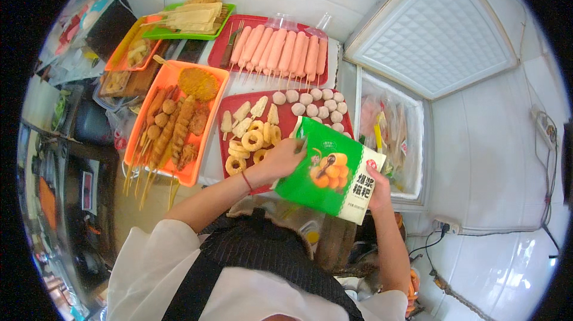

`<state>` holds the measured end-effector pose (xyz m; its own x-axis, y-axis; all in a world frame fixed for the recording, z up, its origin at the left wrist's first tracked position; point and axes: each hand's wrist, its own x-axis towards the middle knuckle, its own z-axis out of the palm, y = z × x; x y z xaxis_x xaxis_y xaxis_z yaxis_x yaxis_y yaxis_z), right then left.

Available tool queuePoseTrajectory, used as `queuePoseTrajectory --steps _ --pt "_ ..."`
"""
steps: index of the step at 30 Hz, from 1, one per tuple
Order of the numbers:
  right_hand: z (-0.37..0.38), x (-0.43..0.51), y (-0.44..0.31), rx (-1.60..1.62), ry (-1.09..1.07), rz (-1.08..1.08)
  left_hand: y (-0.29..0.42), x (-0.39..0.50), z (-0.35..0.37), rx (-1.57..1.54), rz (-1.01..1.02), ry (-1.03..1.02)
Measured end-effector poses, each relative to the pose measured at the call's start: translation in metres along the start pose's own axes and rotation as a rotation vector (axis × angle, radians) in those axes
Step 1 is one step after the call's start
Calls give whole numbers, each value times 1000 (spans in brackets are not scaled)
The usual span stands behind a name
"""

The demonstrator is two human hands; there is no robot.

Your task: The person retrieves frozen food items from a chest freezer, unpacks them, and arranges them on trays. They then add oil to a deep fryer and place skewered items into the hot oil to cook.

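Note:
A green and cream plastic food bag (333, 173) is held aslant in front of me, with a picture of golden fried rolls and printed writing on its face. My left hand (286, 160) grips its left end; some fingertips are hidden at the bag's edge. On the cream end, my right hand (379, 189) has its thumb on the front and the other fingers behind. Under the bag and left arm lies a red tray (286, 101). It bears pale meatballs (305, 98), breaded rings (252, 140) and crumbed pieces on sticks (242, 110), partly covered.
Skewered pink sausages (280, 50) fill another red tray (219, 50) behind. Left stands an orange tray (210, 68) of fried skewers, their sticks overhanging its front. A green tray (154, 33) is farther back. To the right, a chest freezer (421, 155) holding bagged food has its lid (438, 30) raised.

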<state>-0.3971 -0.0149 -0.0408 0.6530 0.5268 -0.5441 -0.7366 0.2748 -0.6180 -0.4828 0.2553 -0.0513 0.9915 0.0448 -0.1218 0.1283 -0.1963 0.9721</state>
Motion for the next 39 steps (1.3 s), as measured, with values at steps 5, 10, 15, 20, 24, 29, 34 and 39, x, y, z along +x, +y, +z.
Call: queuePoseTrajectory --steps 5,10,15,20,24,29,34,39 --pt "34 -40 -7 -66 139 19 14 -8 -8 -177 -143 -141" --pt "55 -105 30 37 254 32 32 -49 -21 -414 -234 -293" --pt "56 -142 80 67 406 -25 35 -71 -35 -166 -140 -487" --pt "53 -149 109 33 554 -124 27 -76 -31 265 125 -342" --pt "49 -148 124 55 612 -249 20 -79 -16 204 275 -201" --pt "47 -141 114 -241 695 -341 10 -75 -12 -39 234 -288" --pt "99 -110 84 -1319 745 -955 4 -80 -9 -258 38 -404" --pt "175 -81 81 -1832 475 -810 6 -86 -4 -273 105 -370"
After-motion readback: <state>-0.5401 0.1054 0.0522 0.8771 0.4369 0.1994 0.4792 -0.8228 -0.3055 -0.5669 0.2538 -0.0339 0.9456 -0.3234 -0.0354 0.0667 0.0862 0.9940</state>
